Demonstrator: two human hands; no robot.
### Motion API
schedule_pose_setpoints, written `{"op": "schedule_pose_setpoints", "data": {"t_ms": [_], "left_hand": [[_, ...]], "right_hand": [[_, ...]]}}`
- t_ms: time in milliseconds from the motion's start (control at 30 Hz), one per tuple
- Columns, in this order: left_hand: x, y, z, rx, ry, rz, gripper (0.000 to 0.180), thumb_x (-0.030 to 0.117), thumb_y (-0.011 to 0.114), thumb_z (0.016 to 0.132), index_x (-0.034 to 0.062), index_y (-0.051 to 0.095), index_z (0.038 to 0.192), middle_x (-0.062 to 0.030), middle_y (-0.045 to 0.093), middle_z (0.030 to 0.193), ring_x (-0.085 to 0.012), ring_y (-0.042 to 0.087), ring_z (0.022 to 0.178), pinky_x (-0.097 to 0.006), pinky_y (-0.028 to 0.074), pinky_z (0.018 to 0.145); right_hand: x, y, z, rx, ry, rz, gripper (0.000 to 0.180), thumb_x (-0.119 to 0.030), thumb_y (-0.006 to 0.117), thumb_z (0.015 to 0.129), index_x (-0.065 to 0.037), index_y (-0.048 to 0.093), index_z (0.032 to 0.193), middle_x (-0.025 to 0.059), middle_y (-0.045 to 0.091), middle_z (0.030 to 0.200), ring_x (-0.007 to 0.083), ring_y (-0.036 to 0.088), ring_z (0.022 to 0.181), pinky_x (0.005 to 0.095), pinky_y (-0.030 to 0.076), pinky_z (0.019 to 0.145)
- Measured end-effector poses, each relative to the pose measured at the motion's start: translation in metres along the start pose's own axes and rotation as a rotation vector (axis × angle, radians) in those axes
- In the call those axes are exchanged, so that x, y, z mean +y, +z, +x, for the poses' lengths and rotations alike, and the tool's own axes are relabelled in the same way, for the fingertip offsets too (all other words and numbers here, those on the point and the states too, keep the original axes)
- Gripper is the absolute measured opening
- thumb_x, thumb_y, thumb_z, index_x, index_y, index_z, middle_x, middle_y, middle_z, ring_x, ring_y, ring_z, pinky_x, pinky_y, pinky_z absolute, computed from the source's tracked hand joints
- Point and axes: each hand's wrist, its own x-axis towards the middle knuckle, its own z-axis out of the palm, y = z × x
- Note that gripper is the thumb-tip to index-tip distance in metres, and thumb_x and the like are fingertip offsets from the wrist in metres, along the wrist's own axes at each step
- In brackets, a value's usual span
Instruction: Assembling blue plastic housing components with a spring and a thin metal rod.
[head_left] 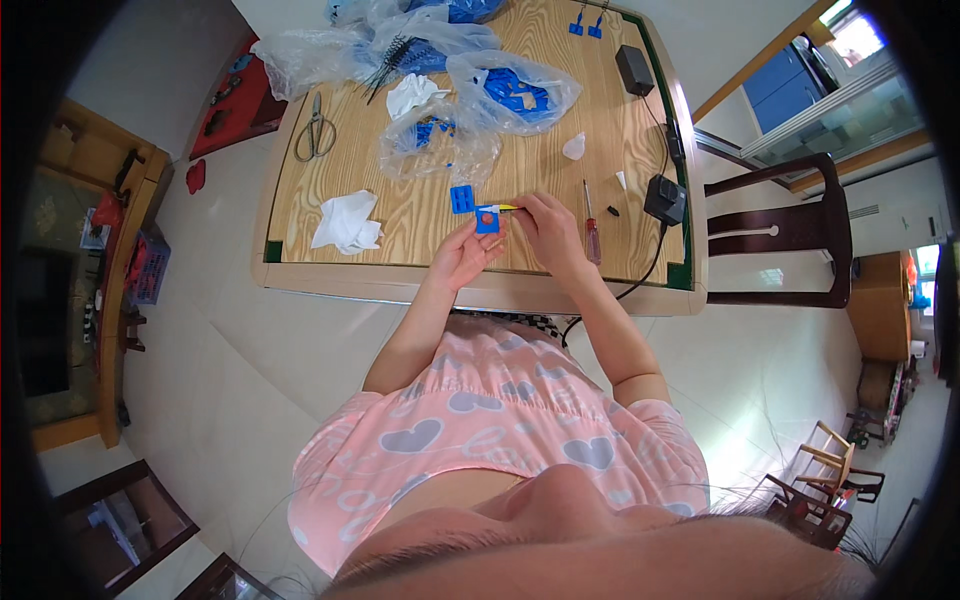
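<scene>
Two hands meet at frame centre above the wooden table (pixel 420 215). Left hand (pixel 462 252) pinches a small blue square part (pixel 487 219) (red disc on its face). Right hand (pixel 545 228), fingers closed, holds a yellow-handled tool (pixel 505 207) against it. Second blue part (pixel 461 198) lies just upper left; red screwdriver (pixel 590 232) right.

At frame centre, your left hand (pixel 462 255) holds a small blue square part (pixel 487 219) with a red middle; your right hand (pixel 548 228) holds a yellow-handled tool (pixel 503 208) against it. Another blue part (pixel 461 198) lies just left; a red-handled screwdriver (pixel 591 226) lies right on the wooden table (pixel 400 215).

Scissors (pixel 316 128) lie left of bags (pixel 470 95) on table (pixel 420 215).
</scene>
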Motion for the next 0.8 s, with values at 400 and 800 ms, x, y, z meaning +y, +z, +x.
{"op": "schedule_pose_setpoints", "data": {"t_ms": [400,800], "left_hand": [[-0.0010,0.0017,-0.0004,0.029,0.005,0.021,0.036,0.028,0.046,0.099,0.0070,0.050,0.128,-0.0114,0.055,0.130,-0.0218,0.052,0.121,-0.042,0.044,0.098],[-0.0014,0.0017,0.0015,0.022,0.010,0.044,0.036,0.030,0.046,0.099,0.0070,0.050,0.127,-0.0113,0.056,0.129,-0.0229,0.054,0.118,-0.042,0.046,0.096]], "right_hand": [[0.0031,-0.0034,0.0010,-0.066,0.040,-0.005,0.012,-0.013,0.063,0.083,-0.004,0.063,0.090,0.0118,0.061,0.084,0.0317,0.061,0.081,0.0414,0.048,0.069],[0.0056,-0.0046,0.0014,-0.077,0.028,-0.013,0.012,-0.014,0.063,0.084,-0.004,0.063,0.090,0.0115,0.062,0.084,0.0319,0.061,0.080,0.0418,0.048,0.069]]}}
